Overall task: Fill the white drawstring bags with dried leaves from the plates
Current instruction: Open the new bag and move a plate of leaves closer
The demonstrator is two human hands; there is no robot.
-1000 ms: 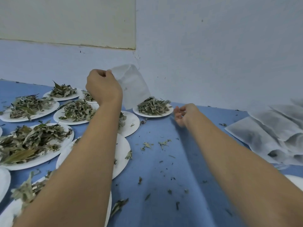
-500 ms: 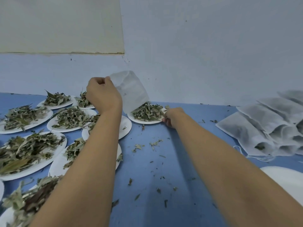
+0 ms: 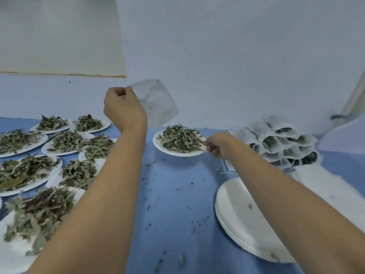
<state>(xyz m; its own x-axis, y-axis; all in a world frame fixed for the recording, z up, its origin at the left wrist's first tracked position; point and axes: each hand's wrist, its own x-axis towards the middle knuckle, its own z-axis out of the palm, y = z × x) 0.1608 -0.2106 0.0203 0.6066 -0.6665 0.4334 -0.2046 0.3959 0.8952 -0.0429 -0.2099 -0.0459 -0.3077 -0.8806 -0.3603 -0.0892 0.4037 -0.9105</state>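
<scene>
- Left hand (image 3: 124,109) is up high over the blue table (image 3: 173,230), knuckles toward the camera, fingers curled in tight
- It has a white drawstring bag (image 3: 158,101) pinched by its top edge, and the bag sticks out to the right of the fist, tilted, well off the table
- The bag looks limp and flat, with its lower corner hanging just above the back-left edge of the far plate (image 3: 160,144)
- Right hand (image 3: 217,144) is stretched out low, and it's on that far plate: fingers curled under and thumb on top, gripping the right rim
- The plate sits flat on the table between the two arms, loaded with a heap of dried leaves (image 3: 179,137), grey-green and piled to the edges
- Over on the left there's a whole cluster of heaped plates (image 3: 29,148), close together and some overlapping, every one carrying leaves
- On the right, a mound of filled bags (image 3: 276,141) sits against the wall, dark leaf showing through the white cloth
- In front of that mound is a stack of empty plates (image 3: 233,210), partly hidden under the right forearm, with a few flecks on the top one
- Leaf crumbs (image 3: 148,207) are scattered across the bare blue stretch between the arms
- Both forearms are bare, reaching away from the camera toward the wall
</scene>
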